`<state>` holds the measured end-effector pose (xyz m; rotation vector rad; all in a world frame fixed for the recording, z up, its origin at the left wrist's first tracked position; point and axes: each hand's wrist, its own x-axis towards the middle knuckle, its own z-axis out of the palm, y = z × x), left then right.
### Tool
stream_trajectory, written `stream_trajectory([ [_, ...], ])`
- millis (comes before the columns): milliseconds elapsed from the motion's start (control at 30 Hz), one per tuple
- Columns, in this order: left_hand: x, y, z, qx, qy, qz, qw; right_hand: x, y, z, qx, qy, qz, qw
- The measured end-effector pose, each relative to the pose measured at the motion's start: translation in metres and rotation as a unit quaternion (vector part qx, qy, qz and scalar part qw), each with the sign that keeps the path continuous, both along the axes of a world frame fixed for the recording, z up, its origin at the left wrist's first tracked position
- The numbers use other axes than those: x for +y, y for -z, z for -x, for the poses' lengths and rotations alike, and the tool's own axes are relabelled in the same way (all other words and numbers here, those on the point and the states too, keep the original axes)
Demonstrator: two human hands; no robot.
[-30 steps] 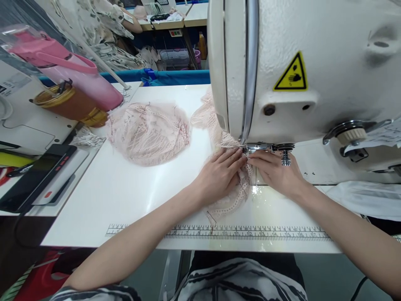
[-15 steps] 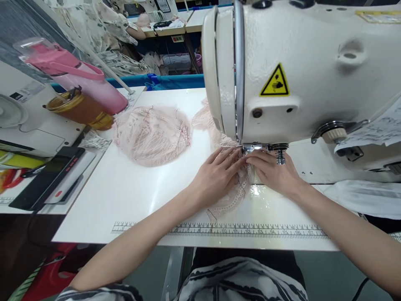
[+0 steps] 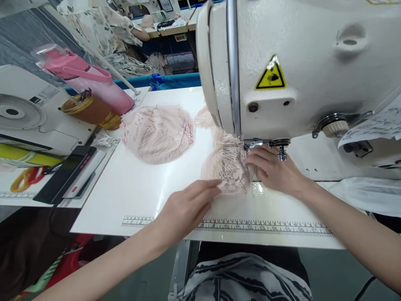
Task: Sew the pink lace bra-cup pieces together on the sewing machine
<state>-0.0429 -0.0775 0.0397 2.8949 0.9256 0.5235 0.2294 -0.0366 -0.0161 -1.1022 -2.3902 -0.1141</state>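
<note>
A pale pink lace piece (image 3: pixel 230 169) lies bunched at the sewing machine (image 3: pixel 282 46), partly under its head. My right hand (image 3: pixel 275 169) is beside the presser foot area, fingers bent and pressed together on the right edge of the lace. The machine's metal parts hide some of those fingers. My left hand (image 3: pixel 188 205) is at the lower left of the lace, fingers stretched towards it and just reaching its edge; its thumb is hidden. To the left, a second pink lace piece (image 3: pixel 158 133) with dark red stitching rests on the white table (image 3: pixel 122 184).
A pink bottle (image 3: pixel 94 81) and a brown cup (image 3: pixel 89 110) lean at the left. Beyond are a black box-like device (image 3: pixel 65 175), scissors (image 3: pixel 26 177) and another machine (image 3: pixel 28 108). A ruler strip (image 3: pixel 260 228) runs along the front edge. A person in a floral sleeve (image 3: pixel 103 29) sits behind.
My left hand has moved away from the presser foot, down and left. The lace's near end is now folded or gathered up. My right hand stays at almost the same place.
</note>
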Motion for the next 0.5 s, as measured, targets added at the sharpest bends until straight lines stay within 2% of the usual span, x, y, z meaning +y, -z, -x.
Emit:
stream_trajectory([
  [33, 0.002, -0.008, -0.003, -0.011, -0.038, 0.046, 0.998, -0.001, -0.001, 0.000, 0.004, -0.007, 0.011, 1.000],
  [100, 0.010, -0.025, -0.009, 0.000, -0.087, 0.074, 0.993, -0.002, -0.003, 0.000, 0.013, -0.021, 0.022, 0.999],
  [167, 0.024, -0.038, -0.016, 0.041, -0.074, 0.044, 0.995, -0.002, -0.004, 0.000, 0.027, -0.035, 0.016, 0.999],
  [233, 0.038, -0.040, -0.023, 0.087, -0.015, 0.014, 0.996, -0.001, -0.004, 0.000, 0.038, -0.051, 0.008, 0.998],
  [333, 0.055, -0.026, -0.038, 0.146, 0.053, -0.043, 0.987, 0.001, -0.002, -0.002, 0.043, -0.071, 0.002, 0.997],
  [500, 0.066, 0.004, -0.052, 0.134, 0.058, -0.175, 0.974, -0.001, -0.003, -0.003, 0.043, -0.073, -0.004, 0.996],
])
